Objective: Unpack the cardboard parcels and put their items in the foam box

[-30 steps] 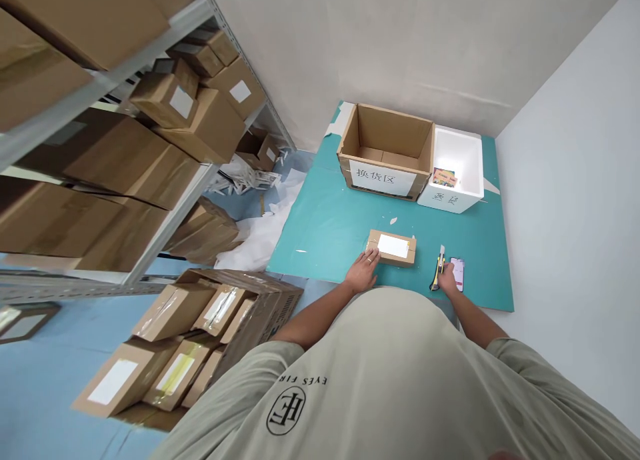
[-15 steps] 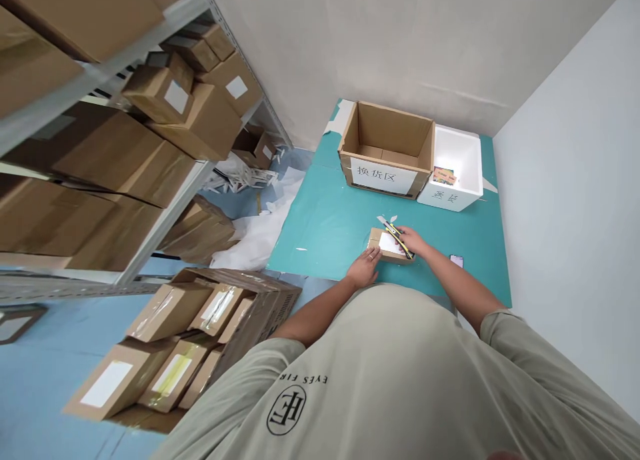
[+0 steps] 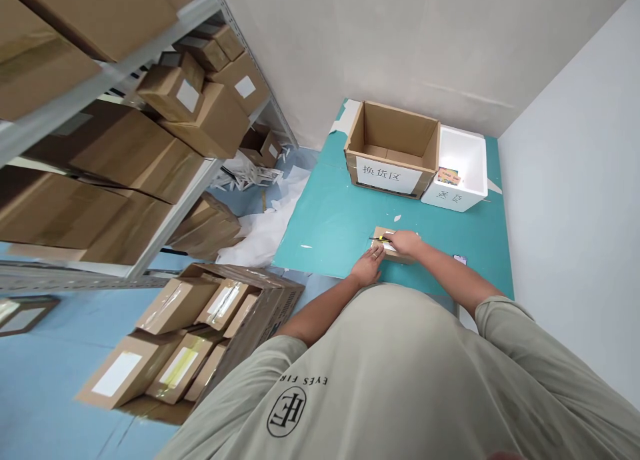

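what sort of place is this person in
Probably a parcel storeroom or small warehouse: metal shelving stacked with cardboard boxes, a big carton packed with labelled parcels, and a teal-topped worktable where the right hand holds a utility knife at a small box.

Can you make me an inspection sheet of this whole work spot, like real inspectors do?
Surface: teal table, white patch at its far left corner.
Job's things: small cardboard box near the front edge; cutter knife above it, blade contact unclear.
Clutter: white scrap behind the box; phone, partly hidden; white sheeting on the floor.
Hands: left hand rests on the box; right hand grips the knife.
Cables: nothing seen.
Surroundings: open carton and white bin at the table's back; shelves of boxes left; pale walls behind and right.
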{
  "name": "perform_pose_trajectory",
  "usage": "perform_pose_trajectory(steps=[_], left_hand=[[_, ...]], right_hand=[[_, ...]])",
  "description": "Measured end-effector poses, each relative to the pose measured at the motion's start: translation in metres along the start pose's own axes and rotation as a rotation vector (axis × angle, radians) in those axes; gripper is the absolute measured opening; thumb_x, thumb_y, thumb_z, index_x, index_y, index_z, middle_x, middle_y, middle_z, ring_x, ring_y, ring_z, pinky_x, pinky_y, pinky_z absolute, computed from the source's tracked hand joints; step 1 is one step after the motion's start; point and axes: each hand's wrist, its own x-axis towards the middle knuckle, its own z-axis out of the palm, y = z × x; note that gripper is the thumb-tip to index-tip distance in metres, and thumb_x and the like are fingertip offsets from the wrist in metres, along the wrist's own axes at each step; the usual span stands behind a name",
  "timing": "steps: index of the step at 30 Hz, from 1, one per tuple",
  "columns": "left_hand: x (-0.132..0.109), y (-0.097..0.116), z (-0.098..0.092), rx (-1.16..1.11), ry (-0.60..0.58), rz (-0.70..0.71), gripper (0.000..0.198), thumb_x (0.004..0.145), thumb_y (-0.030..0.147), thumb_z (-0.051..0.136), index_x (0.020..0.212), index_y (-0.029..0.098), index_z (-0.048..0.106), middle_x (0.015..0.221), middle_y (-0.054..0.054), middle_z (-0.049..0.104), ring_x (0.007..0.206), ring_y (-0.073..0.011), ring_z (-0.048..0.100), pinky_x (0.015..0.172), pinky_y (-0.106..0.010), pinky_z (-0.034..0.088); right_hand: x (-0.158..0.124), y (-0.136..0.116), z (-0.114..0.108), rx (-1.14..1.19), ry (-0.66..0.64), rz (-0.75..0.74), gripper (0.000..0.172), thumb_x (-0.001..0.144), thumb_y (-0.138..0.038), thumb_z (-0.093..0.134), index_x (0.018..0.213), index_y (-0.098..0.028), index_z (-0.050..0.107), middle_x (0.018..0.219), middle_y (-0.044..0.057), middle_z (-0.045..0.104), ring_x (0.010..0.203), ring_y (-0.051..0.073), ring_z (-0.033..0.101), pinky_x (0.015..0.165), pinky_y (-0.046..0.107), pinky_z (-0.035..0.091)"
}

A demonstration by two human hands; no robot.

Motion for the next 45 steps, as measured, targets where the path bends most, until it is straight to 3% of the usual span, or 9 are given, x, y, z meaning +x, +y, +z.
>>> perform_pose_trajectory(steps=[4,11,14,20,33,45], left_hand=[[-0.001,0.0,-0.001,0.013,-0.009,-0.002,0.094,0.098,0.031,0.064,0.184,0.007,0.034,0.194,-0.024,0.028,0.183,-0.0375,0.024,0.148,-0.056,0.023],[0.0,0.003,-0.002,0.031,-0.026,-0.047,0.093,0.097,0.028,0.066,0.186,0.019,0.037,0.195,-0.02,0.026,0.183,-0.0393,0.023,0.144,-0.063,0.03],[0.0,0.005,0.0,0.034,-0.03,-0.061,0.091,0.098,0.025,0.064,0.185,0.018,0.039,0.196,-0.02,0.025,0.183,-0.0377,0.023,0.143,-0.059,0.033],[0.0,0.008,0.005,0.038,-0.037,-0.075,0.09,0.097,0.024,0.062,0.183,0.01,0.041,0.196,-0.021,0.024,0.183,-0.0368,0.022,0.146,-0.053,0.028],[-0.005,0.002,0.015,0.043,0.009,-0.052,0.1,0.093,0.021,0.064,0.187,0.017,0.033,0.196,-0.018,0.025,0.184,-0.0366,0.021,0.146,-0.057,0.028],[-0.008,0.004,0.016,0.106,0.007,-0.055,0.093,0.096,0.019,0.059,0.186,0.014,0.037,0.196,-0.018,0.026,0.183,-0.0364,0.023,0.146,-0.055,0.028]], right_hand=[[0.001,-0.004,0.002,-0.031,0.027,0.008,0.051,0.119,-0.029,0.046,0.168,-0.025,0.062,0.152,0.02,0.078,0.131,0.034,0.077,0.107,0.041,0.056],[0.001,-0.003,-0.004,-0.061,0.025,0.019,0.05,0.119,-0.027,0.048,0.165,-0.028,0.066,0.146,0.019,0.081,0.127,0.033,0.08,0.104,0.041,0.057],[-0.002,-0.002,-0.003,-0.071,0.021,0.012,0.051,0.118,-0.027,0.048,0.166,-0.028,0.065,0.145,0.02,0.081,0.126,0.035,0.081,0.103,0.042,0.058],[-0.011,0.005,0.008,-0.061,0.031,0.012,0.054,0.12,-0.03,0.042,0.173,-0.028,0.056,0.148,0.02,0.079,0.126,0.034,0.079,0.103,0.042,0.057],[-0.028,0.031,0.022,-0.045,0.016,0.061,0.058,0.12,-0.025,0.039,0.175,-0.029,0.056,0.147,0.023,0.078,0.127,0.038,0.079,0.109,0.047,0.056],[-0.058,0.046,0.017,-0.168,-0.013,0.041,0.065,0.115,-0.015,0.042,0.178,-0.028,0.05,0.143,0.023,0.079,0.12,0.035,0.082,0.096,0.04,0.059]])
